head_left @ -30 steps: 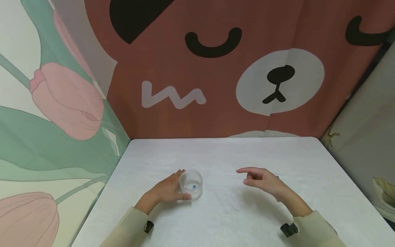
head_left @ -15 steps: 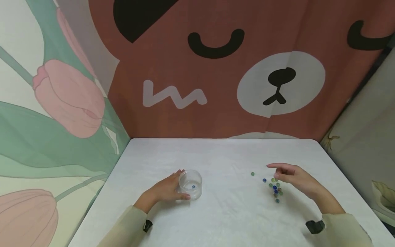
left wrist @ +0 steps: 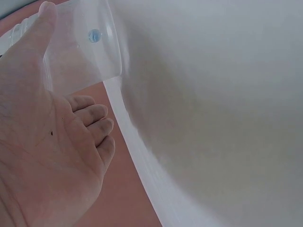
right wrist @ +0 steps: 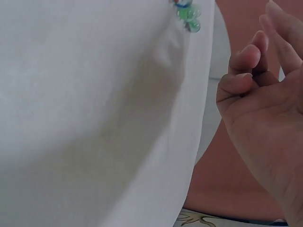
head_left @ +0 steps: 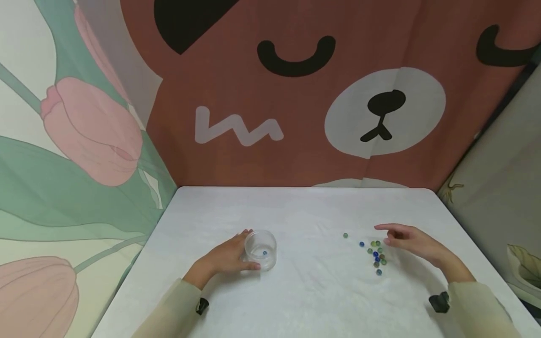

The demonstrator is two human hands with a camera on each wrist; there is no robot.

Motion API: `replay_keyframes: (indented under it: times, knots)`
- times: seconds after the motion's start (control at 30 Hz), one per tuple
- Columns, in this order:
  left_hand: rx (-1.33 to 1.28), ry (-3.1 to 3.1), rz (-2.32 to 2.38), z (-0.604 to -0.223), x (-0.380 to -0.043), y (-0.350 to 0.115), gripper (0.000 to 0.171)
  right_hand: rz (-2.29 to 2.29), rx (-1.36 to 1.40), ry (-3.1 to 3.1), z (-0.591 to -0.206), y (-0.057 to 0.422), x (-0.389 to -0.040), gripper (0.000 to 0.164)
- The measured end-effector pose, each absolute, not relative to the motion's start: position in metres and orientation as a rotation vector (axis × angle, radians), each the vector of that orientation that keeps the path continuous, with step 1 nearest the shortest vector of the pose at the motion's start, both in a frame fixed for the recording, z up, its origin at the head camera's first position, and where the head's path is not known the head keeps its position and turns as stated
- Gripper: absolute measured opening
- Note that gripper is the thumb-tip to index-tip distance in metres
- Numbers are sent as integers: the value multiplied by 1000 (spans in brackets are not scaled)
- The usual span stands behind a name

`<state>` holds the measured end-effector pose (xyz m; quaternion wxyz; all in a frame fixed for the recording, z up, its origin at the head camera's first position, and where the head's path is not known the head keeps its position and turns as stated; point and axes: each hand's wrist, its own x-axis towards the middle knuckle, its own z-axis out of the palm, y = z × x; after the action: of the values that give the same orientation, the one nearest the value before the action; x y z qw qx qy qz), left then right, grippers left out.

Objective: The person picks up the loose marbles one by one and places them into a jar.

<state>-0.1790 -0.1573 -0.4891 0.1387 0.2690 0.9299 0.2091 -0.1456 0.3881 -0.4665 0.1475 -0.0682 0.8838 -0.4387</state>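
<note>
At the left of the table, my left hand holds a clear plastic jar, thumb in front and fingers round the far side. A single blue marble shows through the jar's wall in the left wrist view. My right hand hovers just right of a loose cluster of marbles in green, blue, yellow and brown. Its index finger points left, the thumb lies a little below, and the other fingers bend in; nothing shows between them.
A green marble and a blue marble lie apart, left of the cluster. White cloth covers the table. Behind its far edge hangs a brown curtain with a bear face; a tulip-print curtain borders the left.
My right hand has moved right, from over the marbles to beside them, uncovering the cluster. My left hand keeps its hold on the jar in the same place.
</note>
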Motion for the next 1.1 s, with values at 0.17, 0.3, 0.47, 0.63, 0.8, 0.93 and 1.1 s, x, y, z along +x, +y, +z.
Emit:
replay_keyframes:
  times: [0.17,0.3,0.47,0.63,0.8,0.93,1.1]
  knots:
    - [771,2678,611,-489,-181,-158,108,-1134,-178,2586,-476,392,-154,47]
    - [768,2675,619,-490,-181,-157,109,-1052,-178,2599,-484,391,-159,43]
    - [751,2669,615,-489,-180,-157,111,-1025,-238,2586,-487,387,-160,38]
    - [760,2657,621,-486,-179,-157,112,-972,-193,2602,-488,386,-162,35]
    - [765,2661,606,-486,-179,-157,112,-930,-192,2612,-490,387,-164,35]
    - [767,2661,607,-485,-179,-157,110,-938,-201,2604,-492,388,-166,34]
    - [762,2665,610,-485,-178,-157,110,-914,-182,2584,-494,388,-169,32]
